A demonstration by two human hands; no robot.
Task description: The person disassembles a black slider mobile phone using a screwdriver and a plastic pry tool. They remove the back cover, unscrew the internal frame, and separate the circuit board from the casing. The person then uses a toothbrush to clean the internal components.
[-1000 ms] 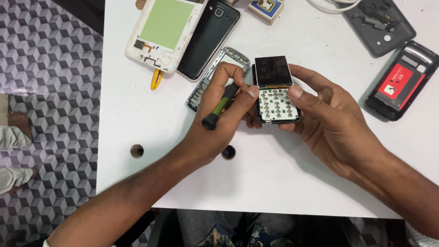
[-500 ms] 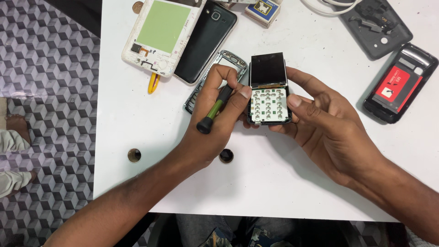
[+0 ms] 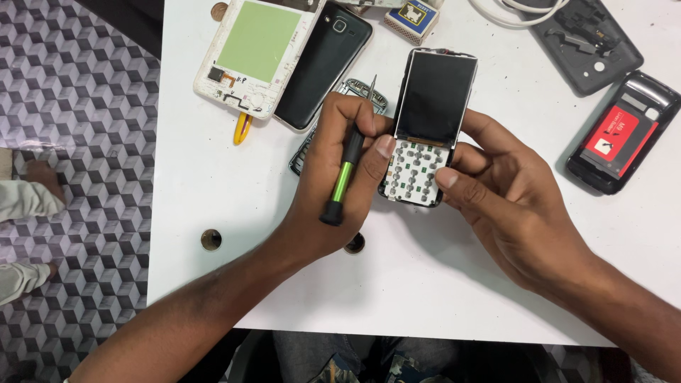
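I hold the stripped phone [image 3: 429,124] just above the white surface [image 3: 213,184], its dark screen over the bare keypad board. My right hand [image 3: 507,202] pinches its lower right edge; my left hand [image 3: 340,177] presses its left edge with the thumb while its grip wraps a green-and-black screwdriver [image 3: 346,170], tip up. A black phone [image 3: 323,64] and a white back cover [image 3: 259,53] lie behind, a keypad frame [image 3: 355,89] under my left fingers.

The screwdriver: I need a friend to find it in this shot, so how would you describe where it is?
Start at the white table and find the stripped keypad phone held over its middle. Just left of it, the left hand grips the screwdriver, metal tip pointing up. It is the only slim tool with a black and bright green handle; the yellow tool nearby lies flat under the opened white phone.
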